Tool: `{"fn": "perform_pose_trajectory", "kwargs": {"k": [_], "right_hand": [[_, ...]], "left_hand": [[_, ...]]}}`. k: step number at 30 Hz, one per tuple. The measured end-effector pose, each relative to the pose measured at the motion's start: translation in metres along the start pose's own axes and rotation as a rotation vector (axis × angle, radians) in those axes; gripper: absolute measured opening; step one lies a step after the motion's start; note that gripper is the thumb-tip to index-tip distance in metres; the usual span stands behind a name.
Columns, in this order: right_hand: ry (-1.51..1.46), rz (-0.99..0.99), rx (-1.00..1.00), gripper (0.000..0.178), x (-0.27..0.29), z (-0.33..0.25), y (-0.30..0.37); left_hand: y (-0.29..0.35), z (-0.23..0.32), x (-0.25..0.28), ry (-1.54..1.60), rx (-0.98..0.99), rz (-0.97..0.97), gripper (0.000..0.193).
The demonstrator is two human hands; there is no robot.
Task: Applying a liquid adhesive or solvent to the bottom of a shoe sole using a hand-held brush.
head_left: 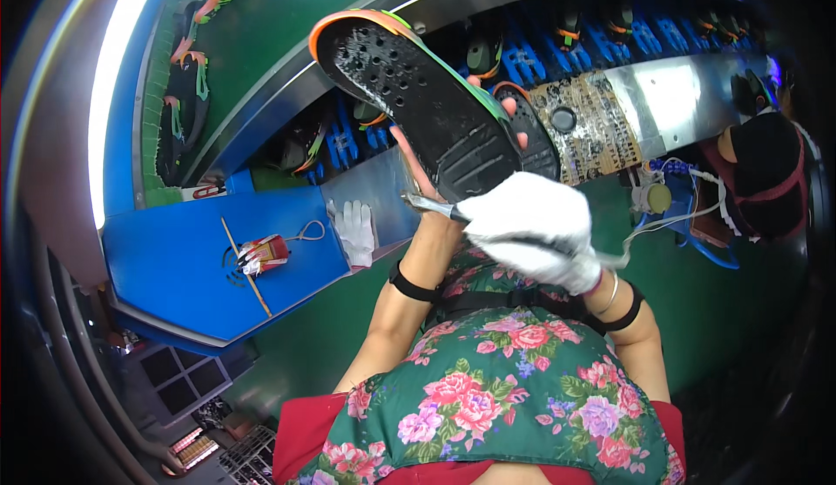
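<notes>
My bare left hand (417, 168) grips a shoe (418, 106) with its black underside turned up. Orange and green edging shows round the toe and side. Small round holes dot the wider end, where part of the surface shines as if wet. My right hand (531, 219), in a white glove, is closed round a thin brush (433, 207) with a metal collar; its tip is just beside the shoe's lower end, and I cannot tell if they touch. Behind the held shoe lies a second black shoe (533, 137), partly hidden.
Shoes on blue holders (522, 60) line the conveyor ahead. A stained board (592, 128) lies on the metal ledge. On the blue table (174, 259) are a red can (264, 254), a stick and a white glove (354, 232). Another person (766, 171) is at the right.
</notes>
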State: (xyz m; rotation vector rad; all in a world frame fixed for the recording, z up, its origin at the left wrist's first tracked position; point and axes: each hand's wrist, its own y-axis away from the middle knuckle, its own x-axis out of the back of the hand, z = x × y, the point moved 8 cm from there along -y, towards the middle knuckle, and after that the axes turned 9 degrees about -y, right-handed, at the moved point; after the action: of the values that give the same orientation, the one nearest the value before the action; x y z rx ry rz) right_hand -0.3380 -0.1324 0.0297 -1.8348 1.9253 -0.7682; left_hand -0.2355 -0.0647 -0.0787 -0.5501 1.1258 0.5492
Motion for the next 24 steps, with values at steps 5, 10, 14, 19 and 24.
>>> {"fn": "perform_pose_trajectory", "kwargs": {"k": [5, 10, 14, 19, 24], "right_hand": [[0.19, -0.018, 0.067, 0.029, 0.004, 0.003, 0.007], [-0.07, -0.076, -0.058, 0.028, 0.001, 0.005, 0.014], [0.143, -0.051, -0.018, 0.03, 0.009, 0.01, 0.015], [-0.178, -0.15, -0.087, 0.026, -0.003, 0.012, 0.015], [0.138, -0.141, -0.014, 0.024, -0.002, 0.017, 0.015]], "left_hand": [[0.002, 0.003, 0.001, 0.062, -0.023, 0.052, 0.107], [-0.001, 0.007, -0.003, 0.15, -0.082, -0.004, 0.106], [-0.001, 0.012, 0.004, 0.04, -0.059, 0.056, 0.109], [-0.002, 0.018, -0.004, 0.07, -0.034, -0.006, 0.112], [-0.001, 0.02, 0.01, -0.079, 0.141, -0.055, 0.114]]}}
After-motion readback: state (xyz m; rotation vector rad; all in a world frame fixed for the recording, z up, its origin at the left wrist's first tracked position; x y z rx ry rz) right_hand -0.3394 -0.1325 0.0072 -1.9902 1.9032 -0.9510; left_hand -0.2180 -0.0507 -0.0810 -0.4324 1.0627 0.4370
